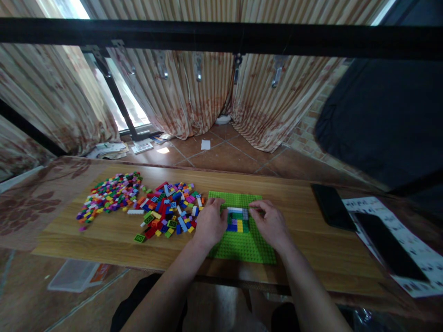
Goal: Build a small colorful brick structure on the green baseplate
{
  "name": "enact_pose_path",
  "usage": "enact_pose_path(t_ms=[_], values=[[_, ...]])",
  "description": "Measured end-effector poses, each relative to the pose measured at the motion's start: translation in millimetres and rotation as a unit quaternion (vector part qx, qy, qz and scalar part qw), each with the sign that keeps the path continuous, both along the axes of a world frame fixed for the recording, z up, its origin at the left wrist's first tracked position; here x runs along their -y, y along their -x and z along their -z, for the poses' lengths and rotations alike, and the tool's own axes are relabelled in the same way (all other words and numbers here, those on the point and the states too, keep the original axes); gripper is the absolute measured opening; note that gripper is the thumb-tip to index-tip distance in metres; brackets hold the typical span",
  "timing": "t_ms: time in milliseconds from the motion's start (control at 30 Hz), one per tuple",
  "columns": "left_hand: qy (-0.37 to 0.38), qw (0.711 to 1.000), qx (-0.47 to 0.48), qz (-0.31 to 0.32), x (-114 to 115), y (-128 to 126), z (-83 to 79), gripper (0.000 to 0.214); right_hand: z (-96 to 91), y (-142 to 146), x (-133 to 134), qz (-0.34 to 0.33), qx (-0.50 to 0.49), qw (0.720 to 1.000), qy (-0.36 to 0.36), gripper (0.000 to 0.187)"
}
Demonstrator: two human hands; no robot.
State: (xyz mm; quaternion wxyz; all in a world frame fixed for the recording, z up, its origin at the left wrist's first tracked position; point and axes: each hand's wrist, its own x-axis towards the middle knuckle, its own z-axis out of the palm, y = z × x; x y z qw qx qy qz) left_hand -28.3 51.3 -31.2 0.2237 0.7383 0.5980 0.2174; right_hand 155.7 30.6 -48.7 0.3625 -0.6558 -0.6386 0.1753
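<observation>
While both forearms reach in from the near side, a green baseplate lies flat between the hands, its side edges running away from the person and its far edge roughly along the table. It looks nearly square, with no clear long axis. The small brick build stands on its middle, squared to the studs, white along the far side, blue and yellow along the near.

The left hand and right hand flank the build, fingers curled inward; whether either pinches a brick cannot be made out.

The wooden table stretches crosswise, bearing two heaps of loose bricks on the left, and a dark tablet-like device, a phone and a printed sheet on the right. Striped curtains hang beyond, above a tiled floor.

The left hand hides part of the baseplate; the sheet's print is illegible.
</observation>
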Motion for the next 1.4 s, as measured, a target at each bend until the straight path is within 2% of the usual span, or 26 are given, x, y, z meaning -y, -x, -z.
enact_pose_path(t_ms=[633, 1067, 1400], values=[[-0.004, 1.0, -0.007, 0.01, 2.3, -3.1, 2.1, 0.029, -4.9, 5.6, 0.8, 0.016, 0.062, 0.998, 0.028, 0.026], [0.032, 0.999, 0.002, 0.005, 0.6, -1.5, -0.8, 0.03, -4.8, 5.6, 1.6, 0.039, 0.098, 0.993, 0.053, 0.027], [0.039, 0.999, 0.006, 0.001, -0.3, -4.3, -1.6, 0.025, -6.9, 5.0, 0.9, 0.03, 0.052, 0.996, 0.065, 0.026]])
